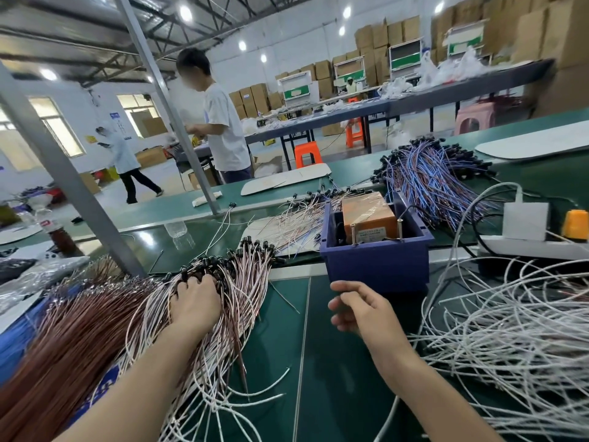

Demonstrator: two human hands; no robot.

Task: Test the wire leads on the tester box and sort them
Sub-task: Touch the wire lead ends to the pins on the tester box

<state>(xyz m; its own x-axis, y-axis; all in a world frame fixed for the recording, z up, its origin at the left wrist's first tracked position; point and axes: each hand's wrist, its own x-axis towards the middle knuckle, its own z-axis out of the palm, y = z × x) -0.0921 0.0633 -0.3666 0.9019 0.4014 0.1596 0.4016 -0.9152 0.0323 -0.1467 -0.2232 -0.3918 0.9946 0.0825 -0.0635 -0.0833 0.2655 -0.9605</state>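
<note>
The fingers (pixel 191 283) of the left hand (pixel 196 306) curl down into the heap of wire leads (pixel 245 291) at 9 o'clock, gripping among thin pink-white strands tipped with black caps. The right hand (pixel 361 312) hangs loosely curled, holding nothing, just short of the blue plastic tester box (pixel 376 266) at 12 o'clock, which holds a tape-wrapped orange block (pixel 366 215).

The bench (pixel 334 362) is glossy green. Stiff white wires (pixel 510 330) tangle at 3 o'clock, and blue-violet leads (pixel 430 177) fan out at 1 o'clock. Beyond is a factory hall with stacked cardboard cartons (pixel 382 36), an orange stool (pixel 307 154) and a person in a white tee (pixel 223 129).
</note>
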